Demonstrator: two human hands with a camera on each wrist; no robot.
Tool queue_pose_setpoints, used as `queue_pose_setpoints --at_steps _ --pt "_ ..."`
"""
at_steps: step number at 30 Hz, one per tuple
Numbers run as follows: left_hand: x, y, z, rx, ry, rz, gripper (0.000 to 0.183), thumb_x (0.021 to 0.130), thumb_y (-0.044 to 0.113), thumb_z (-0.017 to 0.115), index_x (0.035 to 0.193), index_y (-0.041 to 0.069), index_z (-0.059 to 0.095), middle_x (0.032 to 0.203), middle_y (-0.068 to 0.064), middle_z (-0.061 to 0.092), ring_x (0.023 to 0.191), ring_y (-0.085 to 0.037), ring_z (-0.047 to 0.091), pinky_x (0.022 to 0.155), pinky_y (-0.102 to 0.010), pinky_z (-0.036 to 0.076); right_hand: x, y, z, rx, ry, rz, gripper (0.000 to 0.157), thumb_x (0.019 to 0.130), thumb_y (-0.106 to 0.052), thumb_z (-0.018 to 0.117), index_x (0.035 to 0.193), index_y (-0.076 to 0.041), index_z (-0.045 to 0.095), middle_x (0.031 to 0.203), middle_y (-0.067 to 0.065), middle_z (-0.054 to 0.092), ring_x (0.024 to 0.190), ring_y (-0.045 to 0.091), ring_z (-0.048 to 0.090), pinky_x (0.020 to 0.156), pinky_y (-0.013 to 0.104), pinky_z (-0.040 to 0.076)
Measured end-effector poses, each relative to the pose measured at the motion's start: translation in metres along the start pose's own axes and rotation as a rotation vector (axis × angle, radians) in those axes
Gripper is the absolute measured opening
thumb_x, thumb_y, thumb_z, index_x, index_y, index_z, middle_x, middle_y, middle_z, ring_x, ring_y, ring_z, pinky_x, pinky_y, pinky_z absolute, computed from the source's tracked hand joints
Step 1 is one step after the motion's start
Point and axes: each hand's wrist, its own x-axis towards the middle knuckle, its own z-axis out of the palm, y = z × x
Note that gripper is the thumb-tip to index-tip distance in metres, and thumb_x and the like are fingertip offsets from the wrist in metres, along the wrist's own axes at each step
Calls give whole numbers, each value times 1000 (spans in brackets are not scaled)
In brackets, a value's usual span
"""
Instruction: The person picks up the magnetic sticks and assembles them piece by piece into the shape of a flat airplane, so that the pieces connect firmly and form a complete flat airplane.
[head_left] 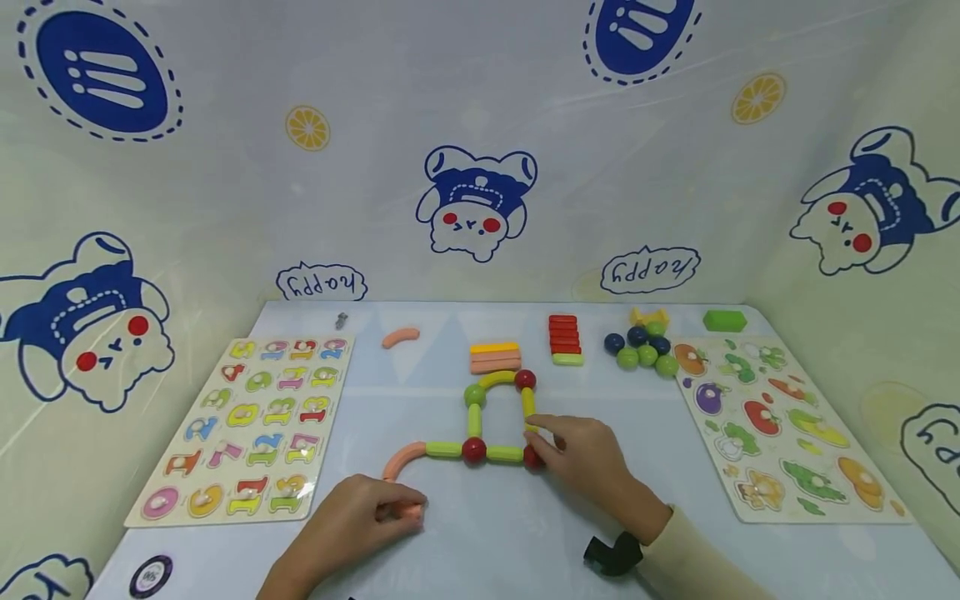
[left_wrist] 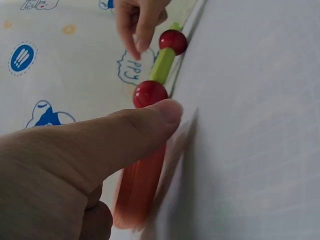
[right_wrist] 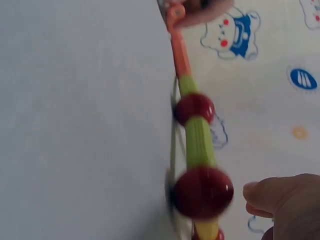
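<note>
My left hand [head_left: 352, 525] grips a salmon curved stick [left_wrist: 140, 192], the thumb laid across it. From there a salmon curve [head_left: 403, 457] joins a green stick [head_left: 444, 450] and a red ball [head_left: 474, 451]. A four-sided frame continues from that ball: a green stick [head_left: 505, 453], another red ball [head_left: 534, 457], a yellow stick [head_left: 528, 402], a third red ball at the far corner, a curved yellow stick [head_left: 497, 378] and a green ball [head_left: 475, 395]. My right hand [head_left: 588, 457] hovers over the frame's right side, fingertips apart from the near balls in both wrist views.
A number puzzle board [head_left: 281, 433] lies left, a vegetable puzzle board [head_left: 780, 500] right. Behind the frame are salmon and yellow sticks [head_left: 495, 358], red sticks [head_left: 564, 333], loose blue and green balls [head_left: 647, 356], a green block [head_left: 724, 321] and a salmon curve [head_left: 401, 337].
</note>
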Motion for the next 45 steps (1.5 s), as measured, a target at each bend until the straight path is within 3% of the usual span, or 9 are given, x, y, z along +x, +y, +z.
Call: queue_pose_setpoints --at_steps 3,7,13,18,25,38,45 --pt "-3 -1 -2 19 9 3 16 77 38 76 92 38 71 75 33 57 60 3 47 56 -17 39 -1 16 -7 -45 -20 115 29 81 -36 72 107 -25 72 50 -20 38 46 3 36 43 20 32" --pt "-6 0 -6 19 -10 -2 17 76 36 77 92 38 71 75 33 57 63 1 50 58 -18 40 5 42 -13 -34 -55 256 29 82 -36 71 109 -24 70 51 -11 41 48 10 38 46 24 35" --pt "-7 0 -11 -27 -48 3 15 77 35 76 92 35 72 77 31 60 66 2 53 59 -18 42 32 84 -12 -10 -117 418 36 85 -37 67 118 -22 65 59 -1 48 55 18 43 50 29 37" --pt "-5 1 -9 -85 -70 4 15 80 34 74 94 33 73 80 28 62 71 3 57 64 -19 45 50 109 -7 -9 -120 440 38 87 -35 66 120 -18 63 61 2 49 53 19 43 48 29 36" --pt "-4 1 -8 -81 -96 -39 15 80 33 74 94 33 73 80 29 61 70 3 57 65 -20 46 55 120 1 2 -127 435 34 87 -33 66 117 -18 64 58 2 49 52 20 44 47 29 36" --pt "-5 3 -11 -80 -111 -67 15 80 36 73 94 32 73 78 28 61 68 2 54 61 -20 43 62 120 8 23 -155 451 34 83 -35 71 111 -18 64 60 3 49 56 20 45 49 29 37" --pt "-5 3 -12 -62 -104 -58 14 80 37 72 94 33 72 78 28 61 66 2 53 60 -19 42 48 99 0 119 -125 461 33 84 -39 69 110 -19 66 60 4 46 57 21 43 48 28 35"
